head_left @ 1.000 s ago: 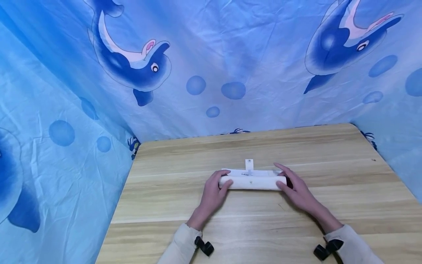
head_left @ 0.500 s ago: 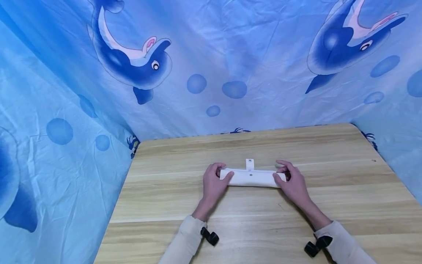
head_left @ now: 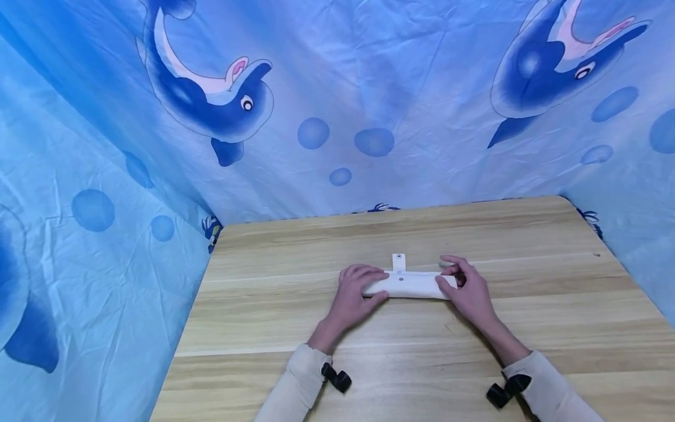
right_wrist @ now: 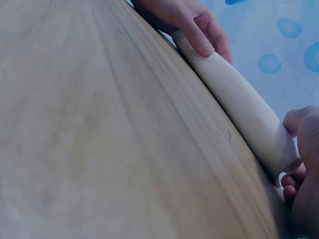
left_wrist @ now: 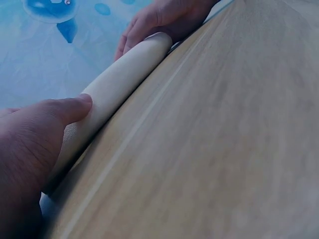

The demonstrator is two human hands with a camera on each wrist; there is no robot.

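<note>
A white rolled-up case [head_left: 416,287] lies crosswise on the wooden table, a small metal snap on its upper face. From its far side a short strap [head_left: 399,262] with a snap stud sticks out flat, away from me. My left hand [head_left: 351,298] grips the left end, fingers over the top and thumb along the near side. At the other end my right hand [head_left: 471,298] holds the case, thumb on its face; its index finger is raised behind. The left wrist view shows the roll [left_wrist: 122,74] with a thumb against it. The right wrist view shows the rolled right end [right_wrist: 279,149].
The wood-grained table [head_left: 411,363] extends around the hands on all sides. Behind it and at both sides hangs a blue curtain [head_left: 327,70] with dolphins and bubbles. A black wrist camera [head_left: 337,378] is strapped at the left cuff, another camera [head_left: 508,391] at the right.
The case has rolled away from me, its snap now higher and the inner flap covered. My left hand has slid inward and laid its fingers over the top. My right hand keeps its hold.
</note>
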